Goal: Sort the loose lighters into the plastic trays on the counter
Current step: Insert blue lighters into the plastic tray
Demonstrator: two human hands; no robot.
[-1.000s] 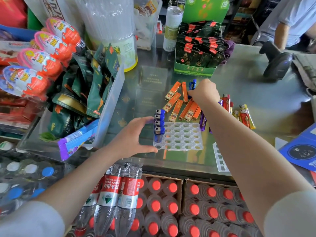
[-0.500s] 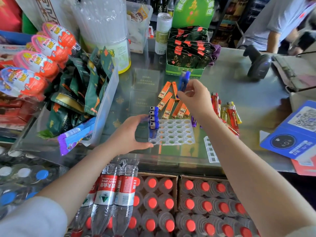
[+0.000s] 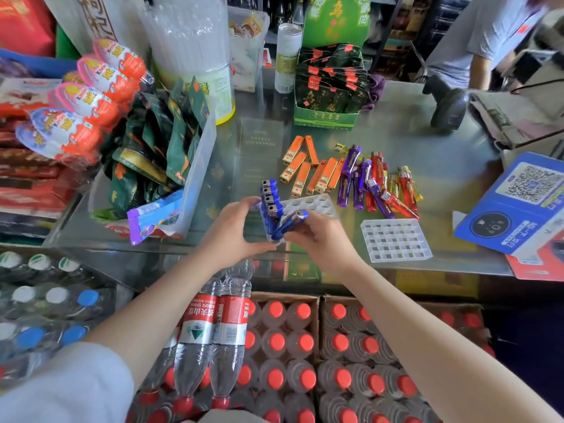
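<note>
My left hand (image 3: pixel 235 228) grips the near left corner of a clear plastic tray (image 3: pixel 314 204) with round holes. Several blue lighters (image 3: pixel 270 201) stand upright in its left column. My right hand (image 3: pixel 320 239) holds one blue lighter (image 3: pixel 288 225), tilted, its base at the tray's near left edge. A second, empty tray (image 3: pixel 395 244) lies to the right on the glass counter. Loose orange lighters (image 3: pixel 308 170) lie beyond the first tray; purple, red and yellow lighters (image 3: pixel 378 184) are heaped further right.
A clear bin of green snack packets (image 3: pixel 164 141) stands at left, a green display box (image 3: pixel 328 87) at the back, a black scanner (image 3: pixel 445 102) at far right. A blue QR-code box (image 3: pixel 518 206) sits on the right. Bottled water (image 3: pixel 274 346) is stacked below the counter's front edge.
My right hand picked a blue lighter from the loose pile and brought it back and down to the tray's near left corner. My left hand stayed on the tray.
</note>
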